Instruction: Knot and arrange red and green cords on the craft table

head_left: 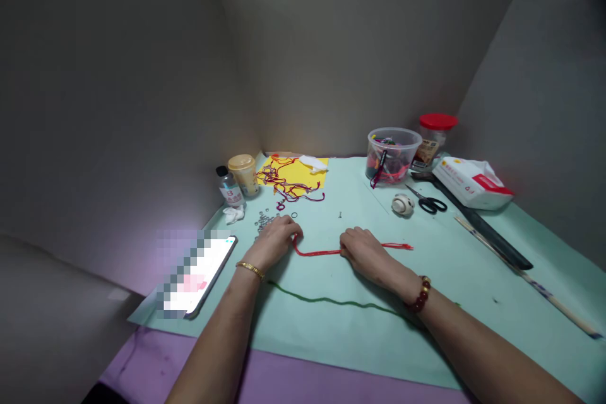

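A thin red braided cord point(322, 253) lies across the pale green mat point(322, 341), running between my hands, with a frayed end to the right. My left hand point(277, 241) rests at the cord's bent left end, fingertips gripping it. My right hand point(364, 252) presses on the cord, fingers pinching it. Just beyond my left hand lies a scatter of small metal rings point(265, 221). A thin green cord point(341, 302) runs along the mat below my hands, touching neither.
Tangled cords lie on a yellow sheet point(307, 167) at the back. A plastic tub of cords point(392, 154), a red-lidded jar point(436, 132), scissors point(428, 204), a white packet point(471, 183) and a long black strip point(487, 227) stand right. A phone point(199, 274) lies left, its screen pixelated. Grey walls surround the mat.
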Available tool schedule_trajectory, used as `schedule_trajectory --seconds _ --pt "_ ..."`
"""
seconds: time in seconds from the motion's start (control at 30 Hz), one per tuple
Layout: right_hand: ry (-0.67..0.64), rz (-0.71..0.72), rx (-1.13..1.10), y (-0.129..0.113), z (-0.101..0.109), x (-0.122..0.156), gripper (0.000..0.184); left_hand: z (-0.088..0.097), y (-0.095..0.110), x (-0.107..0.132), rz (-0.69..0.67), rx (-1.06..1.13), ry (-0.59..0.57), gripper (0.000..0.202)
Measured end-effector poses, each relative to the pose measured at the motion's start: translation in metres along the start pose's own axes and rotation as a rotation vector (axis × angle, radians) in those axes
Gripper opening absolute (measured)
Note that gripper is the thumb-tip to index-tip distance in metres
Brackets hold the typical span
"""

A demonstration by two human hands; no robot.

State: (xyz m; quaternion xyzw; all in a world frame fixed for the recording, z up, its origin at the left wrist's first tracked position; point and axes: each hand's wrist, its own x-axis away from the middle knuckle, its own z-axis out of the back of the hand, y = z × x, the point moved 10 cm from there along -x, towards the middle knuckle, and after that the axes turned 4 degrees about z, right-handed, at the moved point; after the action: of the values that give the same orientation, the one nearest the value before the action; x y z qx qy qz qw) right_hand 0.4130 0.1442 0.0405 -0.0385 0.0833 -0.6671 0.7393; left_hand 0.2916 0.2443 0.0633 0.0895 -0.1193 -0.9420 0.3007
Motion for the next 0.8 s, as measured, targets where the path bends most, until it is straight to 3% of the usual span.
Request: schedule_trajectory --seconds 0.23,0.37,0.5,0.6,0.7,0.8 --pt "0.023 -0.025 -0.034 0.014 0.002 0.007 0.015 -0.001 -0.001 -0.004 0.028 -0.024 0.006 0.014" --pt "0.066 -0.124 -0.024 0.025 0.011 0.013 0.01 0.004 0.013 -0.001 0.063 -0.004 0.049 0.016" --pt "0.295 -0.042 -0.358 0.003 0.039 0.018 0.024 0.004 0.055 0.007 -0.009 0.159 0.082 0.017" --pt "0.276 0.048 -0.73 -0.017 0.04 0.018 0.023 0.006 0.091 0.013 -0.156 0.364 0.083 0.013" --pt "0.185 -0.007 -0.886 -0.019 0.029 0.017 0.02 0.005 0.098 0.014 -0.157 0.443 0.073 0.012" --pt "0.151 -0.043 -0.843 -0.015 0.022 0.017 0.022 0.004 0.088 0.013 -0.084 0.453 0.064 0.01"
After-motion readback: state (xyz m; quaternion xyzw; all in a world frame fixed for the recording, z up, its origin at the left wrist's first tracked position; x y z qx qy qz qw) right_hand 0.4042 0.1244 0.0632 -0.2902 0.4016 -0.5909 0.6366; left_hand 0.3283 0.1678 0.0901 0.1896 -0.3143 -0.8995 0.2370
